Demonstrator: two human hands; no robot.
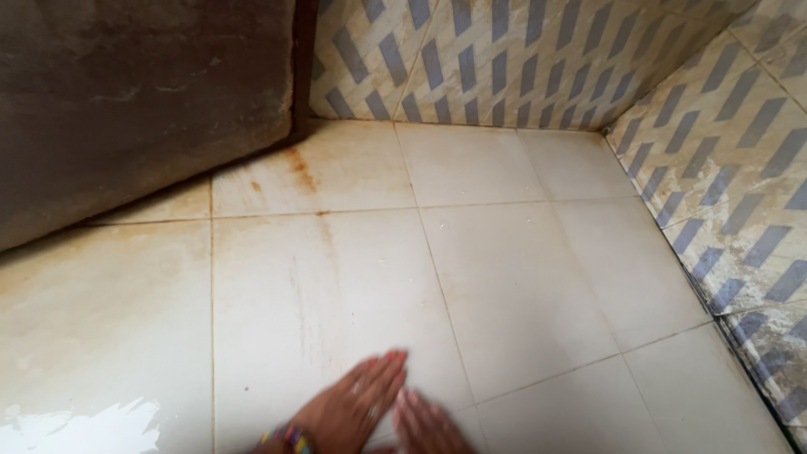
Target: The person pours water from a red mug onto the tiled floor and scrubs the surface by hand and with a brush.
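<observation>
My left hand [353, 403] lies flat on the cream floor tiles [504, 277] at the bottom edge of the view. Its fingers are stretched out and point up and to the right. It has reddish painted nails, a ring, and a multicoloured beaded bracelet [287, 437] at the wrist. My right hand [429, 424] rests just beside it, also flat with fingers extended, and is partly cut off by the frame. The two hands touch or nearly touch at the fingers. Neither hand holds anything.
A dark brown door [126, 101] stands at the upper left above the floor. Walls tiled in beige with grey-blue slanted bars [521, 59] meet in the far right corner. Rust-coloured stains [298, 168] mark the floor near the door. A wet glare [76, 424] shows at the bottom left.
</observation>
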